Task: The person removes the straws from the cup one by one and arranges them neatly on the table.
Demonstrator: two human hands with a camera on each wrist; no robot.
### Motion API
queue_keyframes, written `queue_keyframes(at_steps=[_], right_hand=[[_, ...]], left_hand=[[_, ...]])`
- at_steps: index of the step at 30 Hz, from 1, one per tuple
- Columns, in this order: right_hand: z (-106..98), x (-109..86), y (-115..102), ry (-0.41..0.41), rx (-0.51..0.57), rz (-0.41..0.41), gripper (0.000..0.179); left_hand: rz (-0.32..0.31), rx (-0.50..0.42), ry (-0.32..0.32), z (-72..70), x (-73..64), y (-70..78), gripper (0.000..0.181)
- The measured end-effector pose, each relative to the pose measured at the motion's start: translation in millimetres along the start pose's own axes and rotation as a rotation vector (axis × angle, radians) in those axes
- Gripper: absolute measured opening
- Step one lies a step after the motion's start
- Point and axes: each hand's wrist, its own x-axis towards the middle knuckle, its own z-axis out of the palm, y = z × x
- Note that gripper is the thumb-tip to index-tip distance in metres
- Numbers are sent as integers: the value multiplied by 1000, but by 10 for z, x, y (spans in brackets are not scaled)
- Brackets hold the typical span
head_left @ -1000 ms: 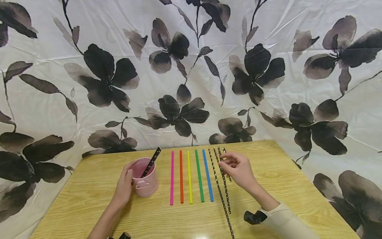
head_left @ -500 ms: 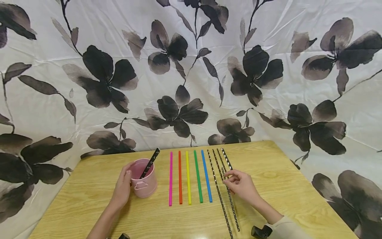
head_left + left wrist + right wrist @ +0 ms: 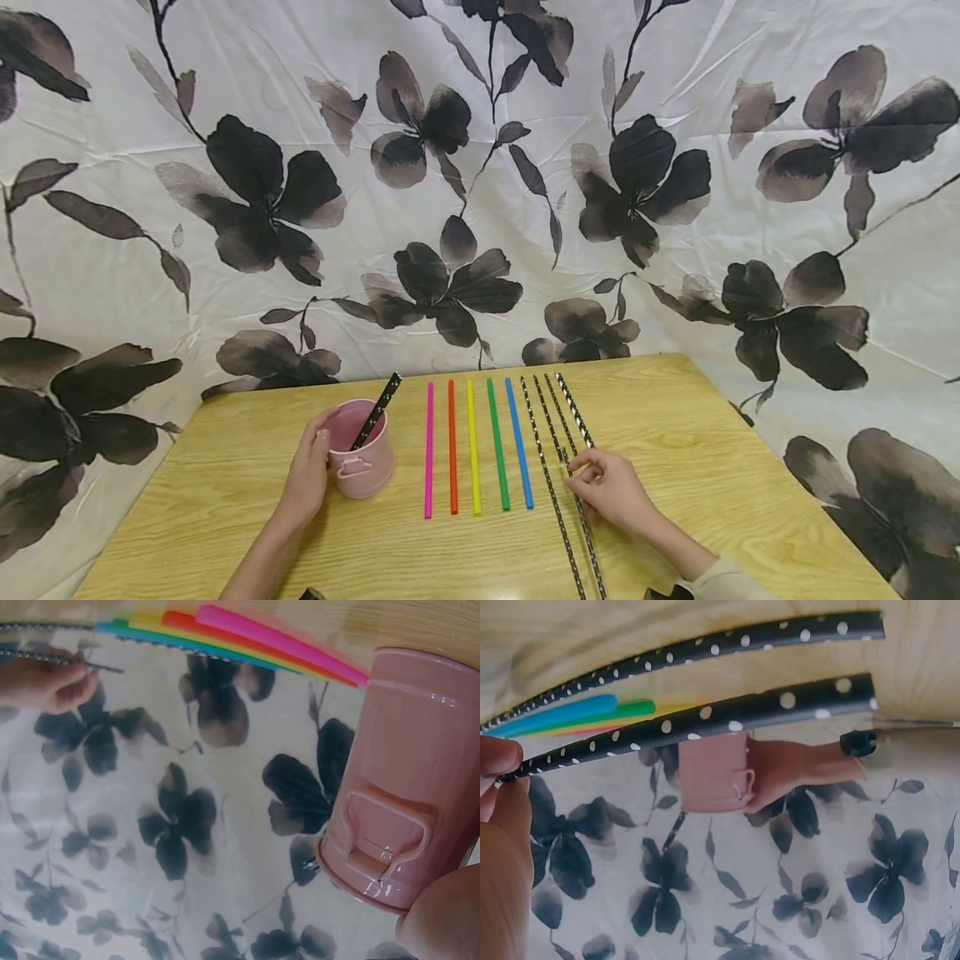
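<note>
My left hand (image 3: 307, 471) grips the side of a small pink bucket (image 3: 367, 477), which stands on the table at left with its handle toward me. Inside it leans a black patterned straw (image 3: 377, 410), its top above the rim. At right, my right hand (image 3: 613, 493) pinches a black straw with white dots (image 3: 735, 716) between thumb and fingers, its near end reaching toward me. Another dotted black straw (image 3: 551, 492) lies just left of it. Beyond that hand are more black patterned straws, including a striped one (image 3: 573, 408).
Pink (image 3: 429, 450), red (image 3: 453, 450), yellow (image 3: 474, 450), green (image 3: 498, 446) and blue (image 3: 519, 446) straws lie in a row between the bucket and the black straws. A floral cloth (image 3: 540, 317) hangs behind the wooden table (image 3: 420, 558).
My right hand has moved toward me, drawing the dotted black straw along and uncovering the striped straw behind it. The left hand stays on the bucket.
</note>
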Motion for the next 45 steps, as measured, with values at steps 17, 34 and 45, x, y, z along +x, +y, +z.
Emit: queue_keyframes(at_steps=[17,34,45], right_hand=[[45,-44,59,-36,-107,26,22],[85,-37,77,-13,-159,29,19],[95,-4,110,-7,-139,39,20]], left_hand=[[11,-9,-6,0,-7,29,41],[12,24,-5,-8,-19,14,41],[4,27,-12,-9,-17,6,42]])
